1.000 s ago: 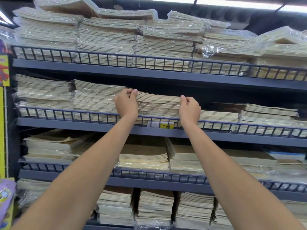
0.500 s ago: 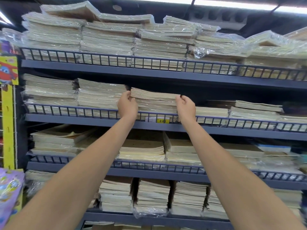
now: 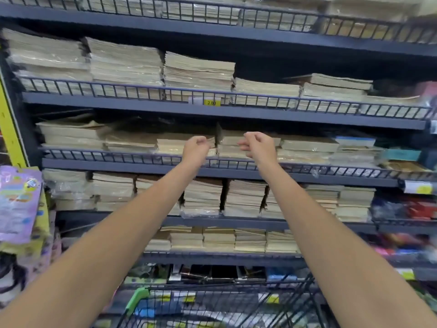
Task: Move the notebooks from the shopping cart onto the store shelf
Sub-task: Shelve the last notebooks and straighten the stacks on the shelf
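A small yellow price tag (image 3: 211, 102) clipped to the front wire rail of the dark blue metal store shelf (image 3: 212, 112) reads "2.00", just below a stack of cream-paged notebooks (image 3: 198, 72). A second yellow-and-white tag (image 3: 418, 187) on a lower rail at the right is too blurred to read, and so is the print on the purple hanging packet (image 3: 20, 204) at the left edge
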Demonstrator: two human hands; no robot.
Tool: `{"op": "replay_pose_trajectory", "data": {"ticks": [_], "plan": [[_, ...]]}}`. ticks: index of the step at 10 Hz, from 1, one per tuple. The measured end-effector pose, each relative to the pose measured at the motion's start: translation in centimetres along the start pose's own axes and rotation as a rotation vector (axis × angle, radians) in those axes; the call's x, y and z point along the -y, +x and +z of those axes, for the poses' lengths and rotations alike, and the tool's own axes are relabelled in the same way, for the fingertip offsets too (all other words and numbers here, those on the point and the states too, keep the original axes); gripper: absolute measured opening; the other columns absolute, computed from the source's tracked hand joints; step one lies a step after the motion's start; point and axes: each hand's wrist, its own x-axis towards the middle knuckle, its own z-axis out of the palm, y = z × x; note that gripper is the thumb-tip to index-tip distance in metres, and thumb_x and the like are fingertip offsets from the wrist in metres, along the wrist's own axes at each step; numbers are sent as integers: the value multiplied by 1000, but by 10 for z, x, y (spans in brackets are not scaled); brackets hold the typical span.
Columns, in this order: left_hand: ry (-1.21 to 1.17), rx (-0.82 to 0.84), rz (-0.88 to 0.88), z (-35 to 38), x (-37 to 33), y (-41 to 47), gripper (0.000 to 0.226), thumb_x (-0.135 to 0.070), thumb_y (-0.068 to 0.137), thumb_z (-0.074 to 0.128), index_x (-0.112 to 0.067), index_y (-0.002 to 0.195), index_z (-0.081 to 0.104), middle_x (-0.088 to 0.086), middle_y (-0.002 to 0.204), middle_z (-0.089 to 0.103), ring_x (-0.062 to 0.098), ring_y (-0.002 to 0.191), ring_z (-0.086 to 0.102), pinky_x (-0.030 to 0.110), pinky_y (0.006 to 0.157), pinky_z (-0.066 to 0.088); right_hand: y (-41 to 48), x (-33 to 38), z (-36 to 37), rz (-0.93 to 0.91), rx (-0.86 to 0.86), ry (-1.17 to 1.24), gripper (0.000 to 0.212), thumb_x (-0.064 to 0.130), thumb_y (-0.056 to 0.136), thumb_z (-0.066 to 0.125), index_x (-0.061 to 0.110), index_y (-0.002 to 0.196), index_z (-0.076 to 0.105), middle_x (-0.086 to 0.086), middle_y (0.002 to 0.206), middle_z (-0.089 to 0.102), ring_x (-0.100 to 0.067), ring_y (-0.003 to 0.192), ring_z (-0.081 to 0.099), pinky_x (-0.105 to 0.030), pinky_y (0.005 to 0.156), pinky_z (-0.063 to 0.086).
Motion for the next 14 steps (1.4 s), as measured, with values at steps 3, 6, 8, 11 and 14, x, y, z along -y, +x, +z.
{"op": "replay_pose_trajectory", "data": {"ticks": [3, 6, 8, 11, 14], "plan": [[169, 211, -305, 59, 127, -110, 27, -14, 94, 51, -8, 118, 61, 4, 107, 63, 17, 95, 59, 23, 67, 42, -111, -124, -43, 345, 49, -51, 16, 20, 98, 47, 15, 94, 61, 3, 77, 67, -7, 65, 61, -16, 56, 46], [403, 437, -669, 74, 292, -225, 28, -10, 93, 47, -20, 67, 46, 3, 69, 43, 17, 68, 42, 27, 61, 30, -241, -295, -64, 827, 73, -194, 25, 16, 98, 46, 2, 104, 65, -10, 88, 67, -17, 75, 64, -27, 64, 52], [598, 622, -882, 71, 389, -282, 15, -4, 90, 45, -3, 95, 59, 13, 94, 55, 23, 91, 52, 29, 72, 41, -318, -387, -53, 1134, 221, -376, 28, 9, 93, 47, -5, 113, 62, -20, 115, 64, -35, 113, 57, -36, 91, 47], [739, 756, -1224, 62, 540, -337, 59, -22, 96, 47, -3, 146, 23, 16, 148, 34, 30, 133, 38, 34, 102, 36, -412, -499, -26, 1474, 382, -451, 35, 14, 96, 47, -1, 127, 53, -17, 132, 54, -30, 123, 49, -32, 99, 40], [778, 723, -1365, 77, 626, -352, 54, -19, 98, 44, 0, 145, 24, 18, 140, 41, 27, 125, 46, 20, 99, 37, -443, -579, -4, 1581, 398, -600, 44, 20, 99, 43, -5, 135, 39, -23, 138, 45, -33, 127, 46, -39, 105, 41]]}}
